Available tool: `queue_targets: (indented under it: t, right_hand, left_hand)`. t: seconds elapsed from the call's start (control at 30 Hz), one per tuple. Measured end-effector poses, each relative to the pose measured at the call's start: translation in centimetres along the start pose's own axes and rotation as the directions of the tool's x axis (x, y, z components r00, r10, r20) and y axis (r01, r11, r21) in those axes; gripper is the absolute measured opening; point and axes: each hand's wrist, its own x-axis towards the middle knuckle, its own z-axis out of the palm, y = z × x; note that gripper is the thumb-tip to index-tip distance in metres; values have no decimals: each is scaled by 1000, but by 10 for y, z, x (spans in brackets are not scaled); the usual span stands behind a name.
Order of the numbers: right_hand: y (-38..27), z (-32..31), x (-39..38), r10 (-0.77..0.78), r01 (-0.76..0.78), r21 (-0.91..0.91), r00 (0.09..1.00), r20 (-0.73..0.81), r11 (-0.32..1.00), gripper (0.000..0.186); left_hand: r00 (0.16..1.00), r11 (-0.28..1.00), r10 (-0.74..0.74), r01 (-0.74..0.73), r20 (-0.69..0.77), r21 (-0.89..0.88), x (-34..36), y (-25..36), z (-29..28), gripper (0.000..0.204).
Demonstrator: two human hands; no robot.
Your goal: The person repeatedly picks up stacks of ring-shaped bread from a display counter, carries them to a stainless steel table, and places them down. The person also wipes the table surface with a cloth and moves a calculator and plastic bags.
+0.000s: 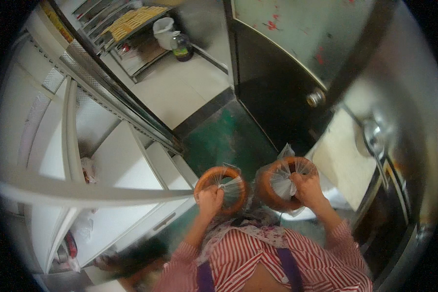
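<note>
My left hand [210, 199] is closed on the gathered neck of a clear plastic bag holding an orange-brown round, ring-like item [237, 194]; what it is exactly I cannot make out. My right hand [305, 190] grips a second clear bag with a similar orange-brown round item [269, 187]. Both bags hang in front of my striped top, side by side. The left one is beside the edge of a white shelf unit [121, 160], the right one beside a pale board [345, 155].
An open doorway leads to a tiled floor [175, 97], with a rack of yellow pastry trays [131, 22], a white bucket [163, 31] and a plastic jug [181, 48]. A dark glass-panelled door [255, 68] stands right of it. A metal ladle [374, 138] lies far right.
</note>
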Motion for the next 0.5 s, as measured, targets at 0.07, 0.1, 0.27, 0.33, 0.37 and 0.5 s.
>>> queue_targets:
  t: [0.07, 0.1, 0.27, 0.33, 0.37, 0.5]
  right_hand:
    - [17, 4, 62, -84, 83, -12, 993, -83, 996, 13]
    - [25, 6, 93, -126, 124, -24, 984, -128, 992, 12]
    - [64, 51, 231, -62, 67, 167, 997, -37, 984, 15]
    - [73, 65, 288, -134, 138, 75, 989, -62, 988, 17]
    - [71, 67, 318, -158, 160, 27, 986, -59, 987, 17]
    - [100, 88, 437, -148, 149, 38, 989, -22, 988, 15]
  left_hand:
    - [991, 991, -130, 129, 30, 20, 49, -14, 2, 24]
    - [988, 988, -154, 154, 17, 4, 76, -22, 3, 23]
    - [974, 977, -211, 211, -85, -9, 206, -75, 7, 24]
    - [965, 967, -242, 232, -104, -104, 257, -88, 0, 27]
    - [960, 959, -260, 243, -104, -149, 282, -95, -4, 28]
    - [967, 970, -231, 221, -105, -103, 392, -142, 2, 30]
